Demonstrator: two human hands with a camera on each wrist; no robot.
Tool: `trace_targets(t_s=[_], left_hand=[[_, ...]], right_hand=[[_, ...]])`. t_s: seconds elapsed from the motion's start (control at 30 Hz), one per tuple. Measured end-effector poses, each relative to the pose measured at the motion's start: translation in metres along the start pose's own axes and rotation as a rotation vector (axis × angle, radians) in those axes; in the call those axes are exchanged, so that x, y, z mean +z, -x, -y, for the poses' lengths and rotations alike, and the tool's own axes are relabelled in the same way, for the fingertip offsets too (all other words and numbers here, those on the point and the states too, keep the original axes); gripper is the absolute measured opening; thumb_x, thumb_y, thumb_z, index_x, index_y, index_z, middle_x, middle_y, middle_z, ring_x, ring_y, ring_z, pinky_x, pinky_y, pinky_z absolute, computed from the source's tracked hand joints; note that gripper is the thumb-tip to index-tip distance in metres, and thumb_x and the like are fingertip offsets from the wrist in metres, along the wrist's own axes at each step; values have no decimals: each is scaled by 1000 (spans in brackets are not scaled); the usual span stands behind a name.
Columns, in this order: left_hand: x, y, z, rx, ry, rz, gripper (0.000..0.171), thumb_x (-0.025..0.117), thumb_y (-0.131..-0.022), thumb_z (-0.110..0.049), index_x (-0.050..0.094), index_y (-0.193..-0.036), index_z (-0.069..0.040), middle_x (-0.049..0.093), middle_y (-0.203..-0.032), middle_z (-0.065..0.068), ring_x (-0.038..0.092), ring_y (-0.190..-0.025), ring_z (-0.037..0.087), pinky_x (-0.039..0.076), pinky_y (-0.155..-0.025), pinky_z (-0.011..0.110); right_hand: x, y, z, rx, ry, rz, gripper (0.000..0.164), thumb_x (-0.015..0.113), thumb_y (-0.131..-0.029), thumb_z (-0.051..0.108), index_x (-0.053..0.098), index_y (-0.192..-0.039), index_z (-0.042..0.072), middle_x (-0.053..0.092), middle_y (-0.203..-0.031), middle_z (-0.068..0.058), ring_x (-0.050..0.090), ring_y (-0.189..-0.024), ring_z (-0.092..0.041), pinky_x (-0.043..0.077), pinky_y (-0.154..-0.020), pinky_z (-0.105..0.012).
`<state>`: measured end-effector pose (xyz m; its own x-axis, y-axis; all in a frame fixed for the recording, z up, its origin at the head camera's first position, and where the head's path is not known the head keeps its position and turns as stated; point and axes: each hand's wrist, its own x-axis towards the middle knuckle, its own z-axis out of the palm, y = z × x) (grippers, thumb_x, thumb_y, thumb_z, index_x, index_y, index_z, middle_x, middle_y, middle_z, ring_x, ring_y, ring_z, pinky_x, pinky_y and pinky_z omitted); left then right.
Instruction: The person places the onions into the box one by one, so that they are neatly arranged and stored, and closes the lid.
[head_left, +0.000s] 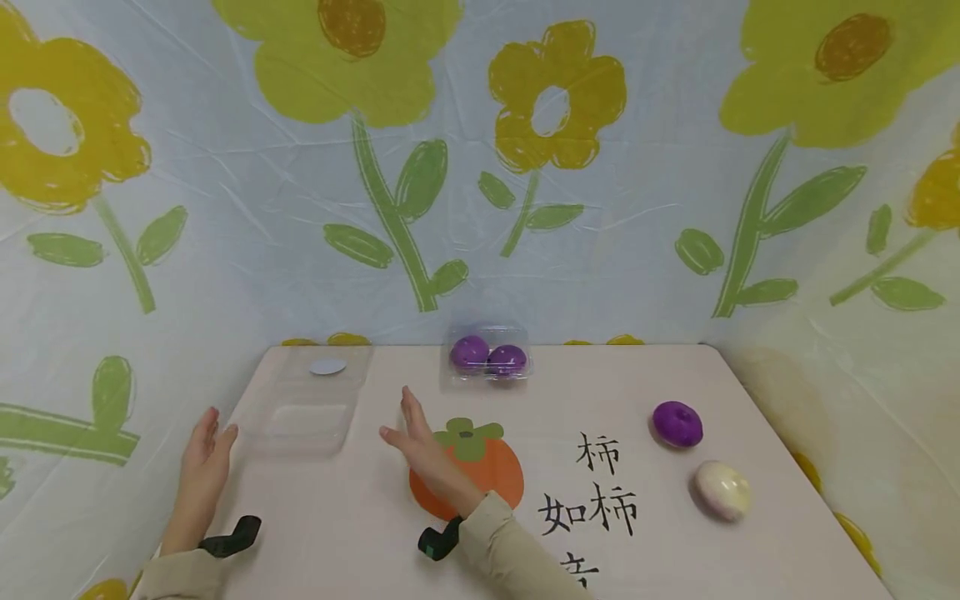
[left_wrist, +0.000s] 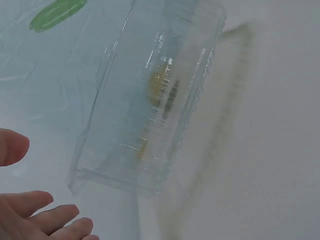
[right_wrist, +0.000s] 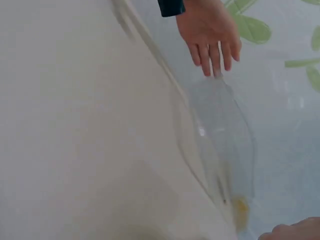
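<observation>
A clear plastic clamshell box (head_left: 311, 417) lies with its lid raised at the table's left; a white oval label (head_left: 327, 367) shows on the lid. My left hand (head_left: 206, 462) is just left of this box, fingers extended and thumb apart. In the left wrist view its fingers stand off the box's end (left_wrist: 125, 182). To the right of the box hovers my right hand (head_left: 427, 454), fingers straight, holding nothing, over a printed orange persimmon (head_left: 495, 467). Only a bit of it (right_wrist: 295, 230) enters the right wrist view.
At the back edge stands a second clear box (head_left: 489, 329) holding two round purple items (head_left: 469, 353). To the right lie a dimpled purple piece (head_left: 677, 423) and a glossy cream one (head_left: 722, 491). Flower-printed cloth (head_left: 585, 275) hangs around the table.
</observation>
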<state>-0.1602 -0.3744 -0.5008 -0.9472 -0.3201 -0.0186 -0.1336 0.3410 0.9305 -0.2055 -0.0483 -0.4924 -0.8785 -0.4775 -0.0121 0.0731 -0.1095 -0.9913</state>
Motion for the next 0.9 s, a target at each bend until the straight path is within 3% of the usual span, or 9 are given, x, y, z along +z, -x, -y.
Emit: trace_targets(t_s=[0.07,0.13,0.27,0.37,0.53,0.63,0.9], left_hand=[[-1,-1,8,-28,95,22,76,37,-107,-41,-6,-158,-4,-2,-164,17,0,-151,22,9,-120,22],[1,-2,15,-48,202,46,78,38,-106,-41,-7,-157,-2,-2,-165,16,4,-151,14,11,-117,15],[8,-4,24,-74,460,101,78,38,-107,-37,-10,-156,0,-2,-166,11,6,-149,7,9,-119,22],[13,-5,26,-92,548,130,78,38,-107,-37,-11,-155,0,-3,-166,6,3,-151,11,6,-120,26],[17,-5,25,-89,485,147,78,37,-107,-41,-6,-156,1,-4,-166,9,0,-152,19,7,-120,28],[19,-3,24,-101,435,130,78,37,-106,-44,0,-157,1,-1,-167,8,3,-152,18,9,-119,28],[17,5,23,-173,423,115,75,41,-105,-43,7,-157,0,3,-167,7,9,-152,15,13,-119,29]], right_hand=[[14,-3,-8,53,-39,23,81,57,-100,28,4,-160,15,1,-167,-5,0,-152,-25,7,-121,-53],[27,-6,-14,94,-66,43,82,58,-100,28,5,-160,13,3,-167,-7,1,-152,-26,7,-122,-52],[47,-10,-24,136,-112,100,82,56,-100,25,3,-159,8,3,-166,-9,2,-152,-27,6,-122,-49],[57,-13,-29,150,-141,123,81,56,-100,22,3,-159,6,3,-166,-9,3,-152,-27,6,-122,-48],[62,-15,-32,149,-162,147,77,53,-101,21,5,-159,4,4,-166,-10,4,-152,-27,5,-123,-47],[62,-14,-31,150,-167,164,75,52,-102,21,6,-159,3,5,-166,-10,4,-152,-27,5,-123,-47],[59,-3,-26,173,-149,186,75,54,-101,20,8,-158,1,8,-166,-12,7,-152,-28,8,-123,-46]])
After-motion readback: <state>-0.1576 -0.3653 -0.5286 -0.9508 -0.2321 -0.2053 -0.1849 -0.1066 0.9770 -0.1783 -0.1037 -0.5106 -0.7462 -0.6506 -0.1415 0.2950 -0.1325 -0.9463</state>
